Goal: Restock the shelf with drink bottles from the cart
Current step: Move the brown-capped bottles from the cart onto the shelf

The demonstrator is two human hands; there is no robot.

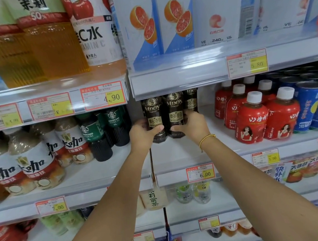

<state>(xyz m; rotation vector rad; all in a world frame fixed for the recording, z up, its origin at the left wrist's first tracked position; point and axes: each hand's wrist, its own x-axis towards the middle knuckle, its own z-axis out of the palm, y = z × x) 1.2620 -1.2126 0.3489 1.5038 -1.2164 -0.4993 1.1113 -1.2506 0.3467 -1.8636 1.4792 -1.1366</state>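
Two dark coffee bottles stand side by side on the middle white shelf. My left hand grips the left coffee bottle around its lower half. My right hand, with a gold bracelet at the wrist, grips the right coffee bottle the same way. A third coffee bottle stands behind them to the right. The bottles' caps are hidden behind the shelf edge above. The cart is out of view.
Red tea bottles with white caps and blue cans stand to the right. Green Starbucks bottles and latte bottles stand to the left. The upper shelf edge hangs just above. Bare shelf lies in front of the coffee bottles.
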